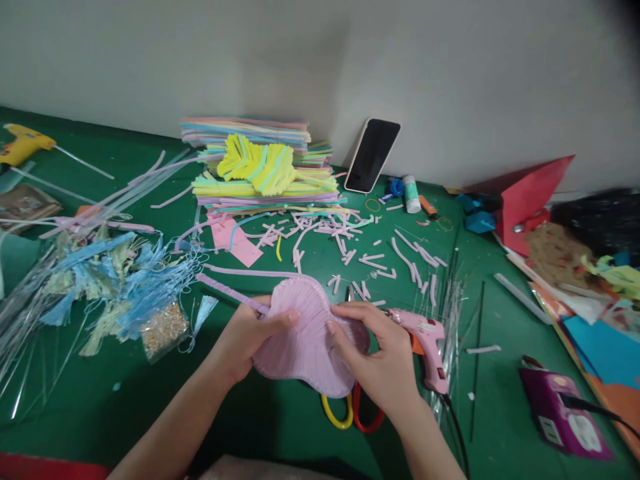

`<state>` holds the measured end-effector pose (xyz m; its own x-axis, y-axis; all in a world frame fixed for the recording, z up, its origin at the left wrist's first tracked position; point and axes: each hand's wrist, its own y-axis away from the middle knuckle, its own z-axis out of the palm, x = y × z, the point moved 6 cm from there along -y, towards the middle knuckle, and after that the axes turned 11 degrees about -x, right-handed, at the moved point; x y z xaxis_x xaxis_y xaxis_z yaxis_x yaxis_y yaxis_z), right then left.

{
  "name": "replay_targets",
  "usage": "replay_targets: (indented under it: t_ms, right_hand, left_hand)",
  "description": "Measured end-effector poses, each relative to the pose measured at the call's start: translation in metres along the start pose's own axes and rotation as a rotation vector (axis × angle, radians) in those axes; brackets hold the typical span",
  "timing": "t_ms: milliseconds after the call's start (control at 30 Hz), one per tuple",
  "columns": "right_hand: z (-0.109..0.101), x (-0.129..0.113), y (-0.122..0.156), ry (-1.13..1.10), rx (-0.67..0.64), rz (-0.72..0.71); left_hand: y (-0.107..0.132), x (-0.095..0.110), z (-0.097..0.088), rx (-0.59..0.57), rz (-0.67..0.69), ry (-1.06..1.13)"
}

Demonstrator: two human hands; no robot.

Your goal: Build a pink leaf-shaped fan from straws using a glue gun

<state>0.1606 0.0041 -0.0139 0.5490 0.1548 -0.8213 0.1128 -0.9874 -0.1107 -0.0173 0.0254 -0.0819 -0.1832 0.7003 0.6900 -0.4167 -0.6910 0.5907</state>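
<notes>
A lilac craft piece [305, 347], made of pipe cleaners laid side by side with a wavy outline, is held up over the green table. My left hand [255, 330] grips its left side, thumb on top and fingers behind. On the right, my right hand [375, 340] pinches the upper edge between thumb and fingers, where a lilac pipe cleaner [250, 271] runs along the rim and trails off left. A second lilac strip [233, 293] sticks out beside my left hand. Scissors with yellow and red handles [337, 413] lie partly hidden below. A pink glue gun [427, 347] rests beside my right hand.
Pipe cleaner bundles [270, 200] and a propped phone [373, 155] stand by the wall. Cut lilac pieces [340, 233] are scattered ahead. Blue tassels [145, 273] and a bag of gold beads [164, 327] lie left. A purple box [563, 413] with a cable sits right.
</notes>
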Motion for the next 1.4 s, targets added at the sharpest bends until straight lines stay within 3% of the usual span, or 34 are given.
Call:
replay_targets:
  t_ms: [467, 900, 1267, 1400]
  right_hand:
    - [0.005, 0.003, -0.001, -0.04, -0.033, -0.001]
    - [0.005, 0.027, -0.017, -0.545, -0.1, 0.393]
    - [0.014, 0.022, -0.02, -0.499, -0.193, 0.392]
    - [0.014, 0.024, -0.024, -0.449, -0.149, 0.328]
  left_hand:
    - [0.0, 0.003, -0.001, -0.029, 0.018, 0.002]
    - [-0.001, -0.003, 0.012, -0.135, -0.063, -0.176]
    - [0.0, -0.004, 0.017, -0.184, -0.058, -0.194]
    - [0.002, 0.003, 0.017, -0.181, 0.011, -0.239]
